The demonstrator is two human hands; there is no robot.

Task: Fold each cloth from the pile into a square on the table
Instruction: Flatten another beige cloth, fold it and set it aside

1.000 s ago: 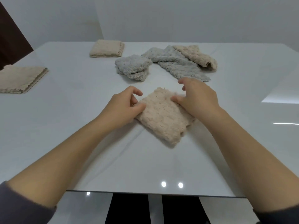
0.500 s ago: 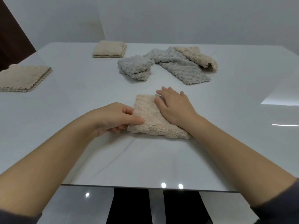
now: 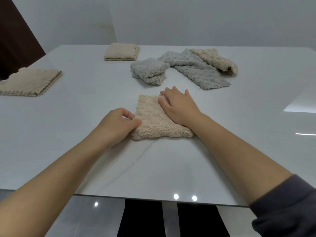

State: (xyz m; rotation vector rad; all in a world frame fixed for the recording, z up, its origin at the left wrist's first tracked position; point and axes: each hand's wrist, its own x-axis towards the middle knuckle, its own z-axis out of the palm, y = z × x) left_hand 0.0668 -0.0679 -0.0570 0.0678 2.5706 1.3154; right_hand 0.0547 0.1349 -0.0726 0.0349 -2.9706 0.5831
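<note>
Head view, and the beige cloth (image 3: 153,122) lies folded near the middle of the desk (image 3: 77,142), right in front of the person. At its left edge, the left hand (image 3: 119,124) has its grip pinched on the fold, thumb and curled fingers nipping the layers. On top, the right hand (image 3: 178,108) lies flat, grip apart, fingers straight and pressing the right half down.

This looks to me like the squaring-up stage. The near edge bulges and the outline runs wider near than far, so it is no tidy square yet. To do it well, I'd use the flat palm as the anchor and tug the pinched edge until the layers line up. Then smooth outward to flatten that fluffy near edge. Fleecy fabric like this probably springs back, so firm pressure should help.

Beyond, the pile (image 3: 196,71) of grey and beige cloths waits unfolded at the far right, with a crumpled grey cloth (image 3: 148,71) touching its left end. The far folded square (image 3: 121,52) and the left folded square (image 3: 29,82) sit well apart from the work.
</note>
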